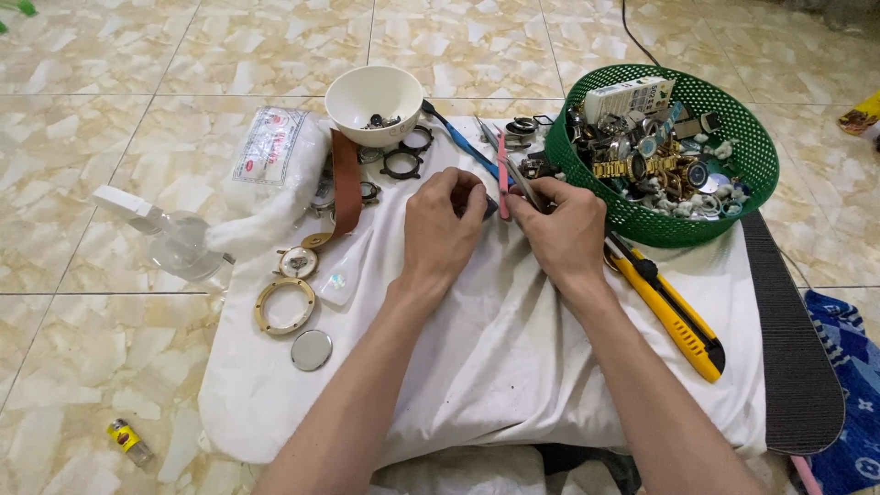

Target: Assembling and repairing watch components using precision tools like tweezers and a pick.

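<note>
Taking the white cloth (513, 348) as the landmark: off its left edge, on the tiled floor (92, 137), stood a clear plastic bottle (179, 240), and off the near-left corner lay a small yellow-capped vial (128, 440). A bag of cotton wool (275, 160) sat over the cloth's far-left corner. On the cloth's left part lay a brass ring (285, 305), a round glass disc (312, 349) and a brown leather strap (346, 183); a white bowl (374, 103) stood at the far edge.

At the cloth's middle, the left hand (445, 225) was closed, fingertips pinching a small dark part (489, 207) that was mostly hidden. I judged it light, rigid and easily dropped or scratched, best held by its rim rather than across any face. The right hand (564, 229) was curled around slim metal tweezers (513, 170) whose tips met that part; a pink-handled tool (502, 174) lay just beside them. The tweezers looked stiff and slippery, calling for a hold near the middle.

To the right, a yellow utility knife (674, 316) lay on the cloth under the right wrist, and a green basket (747, 183) of watch pieces stood on the far-right corner, close enough for a knuckle to catch its rim. Open room lay on the near half of the cloth; beyond its right edge ran a dark ribbed mat (793, 348).
</note>
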